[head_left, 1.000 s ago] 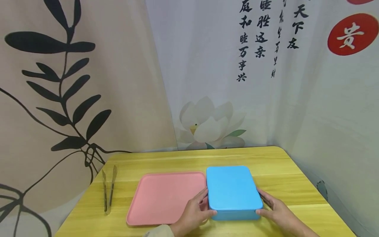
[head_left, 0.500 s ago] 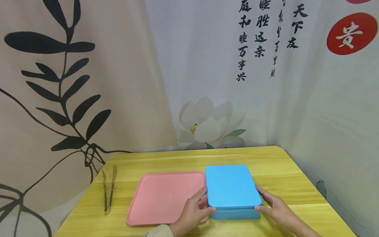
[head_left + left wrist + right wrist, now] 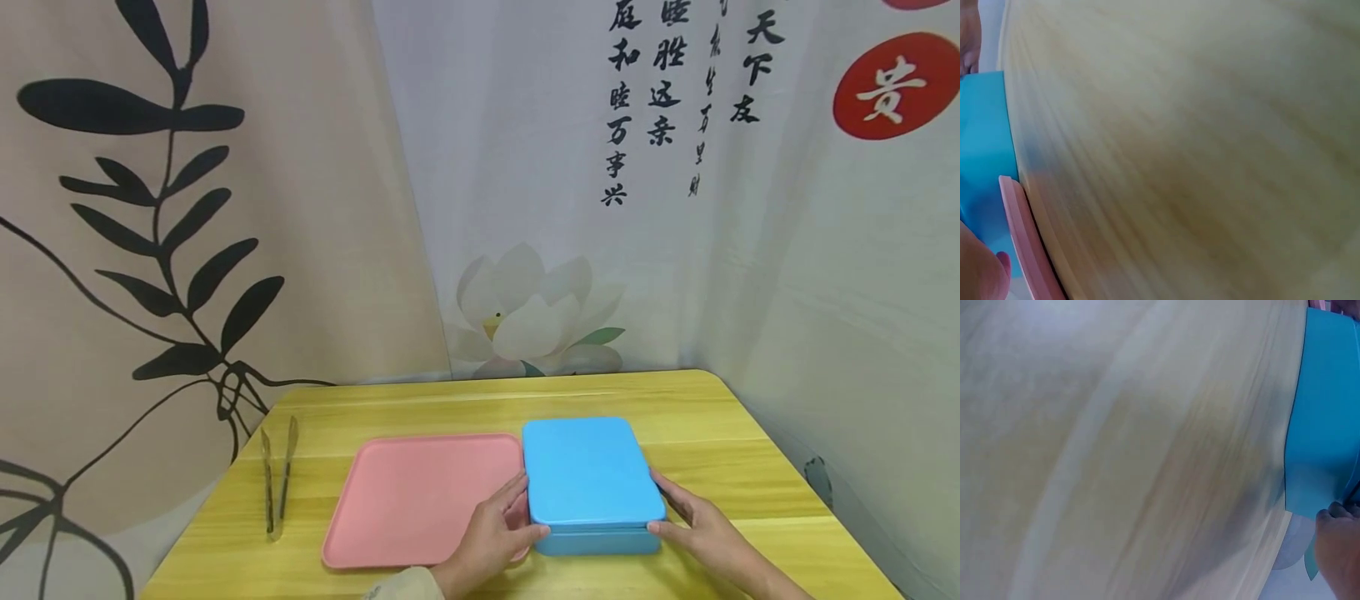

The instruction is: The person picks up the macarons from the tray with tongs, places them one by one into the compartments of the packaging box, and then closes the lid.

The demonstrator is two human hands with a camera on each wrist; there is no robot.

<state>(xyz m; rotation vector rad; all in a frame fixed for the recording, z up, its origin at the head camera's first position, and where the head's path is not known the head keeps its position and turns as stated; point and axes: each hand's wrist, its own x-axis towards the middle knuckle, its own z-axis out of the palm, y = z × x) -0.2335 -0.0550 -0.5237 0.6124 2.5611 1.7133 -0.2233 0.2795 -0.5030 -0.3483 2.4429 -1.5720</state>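
A square blue box (image 3: 597,544) with a smooth blue lid (image 3: 592,471) sits right of centre on the wooden table. A thin seam shows along its front, between lid and body. My left hand (image 3: 487,533) grips the lid at its left side, thumb at the near left corner. On the opposite side, my right hand (image 3: 705,535) holds the lid with its thumb at the near right corner. The right wrist view shows the box's side wall (image 3: 1324,412) and curled fingers at its edge. What the box contains is hidden.
A pink rectangular tray (image 3: 420,500) lies flat against the box's left side, partly behind my left hand. Metal tongs (image 3: 283,487) rest spread near the table's left edge. A printed curtain (image 3: 525,167) hangs behind the table (image 3: 420,404).
The lid has risen very slightly, so the seam along the front of the box now shows more clearly. Both hands keep nearly the same place. Tray and tongs stay put.
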